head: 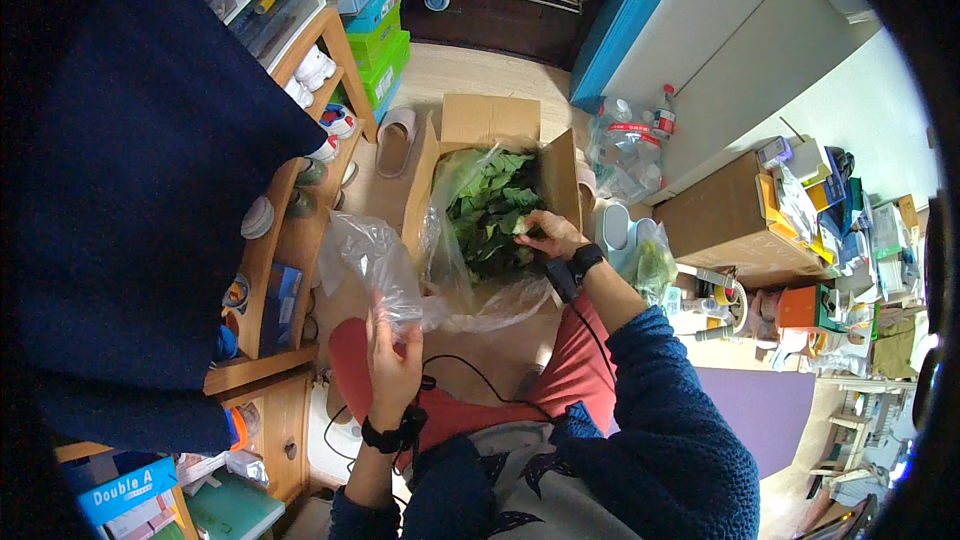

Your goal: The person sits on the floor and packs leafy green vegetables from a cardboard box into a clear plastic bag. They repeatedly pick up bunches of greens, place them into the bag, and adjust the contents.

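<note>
An open cardboard box [491, 118] stands on the floor before me, lined with a clear plastic bag [450, 187]. Dark green leafy vegetables [491, 202] fill much of it. My right hand [553, 234] reaches over the box's near right part, its fingers closed on a pale green stem end [520, 226] among the leaves. Left of the box, my left hand [394, 364] holds a separate clear plastic bag [375, 251] by its near edge; the bag hangs crumpled and looks empty. Black straps with devices circle both wrists.
A wooden shoe rack [285, 202] stands at the left, with a slipper [396, 141] beside it. To the right are bagged plastic bottles [626, 142], a bag of green vegetables [654, 266] and a large cardboard box [727, 217]. A black cable [480, 382] crosses near my legs.
</note>
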`<state>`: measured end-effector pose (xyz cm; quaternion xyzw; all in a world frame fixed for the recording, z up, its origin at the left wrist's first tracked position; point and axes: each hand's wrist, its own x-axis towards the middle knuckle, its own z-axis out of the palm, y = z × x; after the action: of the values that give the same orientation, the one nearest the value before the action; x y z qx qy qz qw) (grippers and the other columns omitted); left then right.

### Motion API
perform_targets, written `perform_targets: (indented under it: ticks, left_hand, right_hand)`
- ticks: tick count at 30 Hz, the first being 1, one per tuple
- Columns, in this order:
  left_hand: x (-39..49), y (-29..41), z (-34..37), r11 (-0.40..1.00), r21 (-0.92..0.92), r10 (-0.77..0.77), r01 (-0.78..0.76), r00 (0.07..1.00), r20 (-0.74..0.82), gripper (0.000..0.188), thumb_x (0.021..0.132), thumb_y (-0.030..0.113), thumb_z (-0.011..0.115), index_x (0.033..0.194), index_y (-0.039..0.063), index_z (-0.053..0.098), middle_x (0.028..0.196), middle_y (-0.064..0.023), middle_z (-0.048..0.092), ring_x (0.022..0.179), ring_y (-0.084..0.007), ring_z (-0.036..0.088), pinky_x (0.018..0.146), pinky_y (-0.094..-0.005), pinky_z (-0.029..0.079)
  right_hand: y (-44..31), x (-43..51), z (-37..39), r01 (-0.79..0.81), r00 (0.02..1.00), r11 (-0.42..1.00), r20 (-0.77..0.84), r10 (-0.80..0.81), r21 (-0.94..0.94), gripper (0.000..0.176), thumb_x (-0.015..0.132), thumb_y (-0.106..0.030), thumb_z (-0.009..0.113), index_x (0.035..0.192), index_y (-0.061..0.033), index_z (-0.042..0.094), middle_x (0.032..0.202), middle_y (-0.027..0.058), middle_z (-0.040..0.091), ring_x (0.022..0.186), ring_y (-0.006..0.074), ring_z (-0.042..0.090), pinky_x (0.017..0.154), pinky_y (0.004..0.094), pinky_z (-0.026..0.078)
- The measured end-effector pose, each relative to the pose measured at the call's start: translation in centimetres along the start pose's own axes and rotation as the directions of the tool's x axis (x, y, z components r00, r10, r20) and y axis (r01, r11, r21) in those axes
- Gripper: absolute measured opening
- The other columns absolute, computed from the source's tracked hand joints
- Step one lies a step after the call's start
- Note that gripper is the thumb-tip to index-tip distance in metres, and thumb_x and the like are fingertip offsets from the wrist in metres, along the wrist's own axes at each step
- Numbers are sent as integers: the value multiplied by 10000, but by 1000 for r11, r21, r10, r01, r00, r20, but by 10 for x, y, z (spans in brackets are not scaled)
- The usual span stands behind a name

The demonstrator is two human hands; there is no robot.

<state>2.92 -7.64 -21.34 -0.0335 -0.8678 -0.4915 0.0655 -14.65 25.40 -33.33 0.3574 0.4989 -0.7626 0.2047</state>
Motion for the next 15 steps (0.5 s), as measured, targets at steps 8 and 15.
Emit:
perform_targets:
  ticks: [8,15]
  left_hand:
    - [-4,-3,3,997,-50,-49,50,998,31,668,926,172,603,1458,-76,284,1436,-305,371,1279,-425,441,1020,-408,411]
    - [-5,-4,-1,999,31,-38,38,999,-12,635,922,177,610,1434,-76,332,1416,-300,405,1268,-438,445,1030,-418,403]
  right_hand:
    - [26,7,13,262,710,188,57,-702,-946,750,674,-203,827,1327,-51,492,1221,219,542,1132,374,548,956,414,483]
    - [8,-6,8,221,767,34,152,-624,-975,465,770,-288,750,1162,-73,620,1169,205,598,1077,395,591,915,449,496]
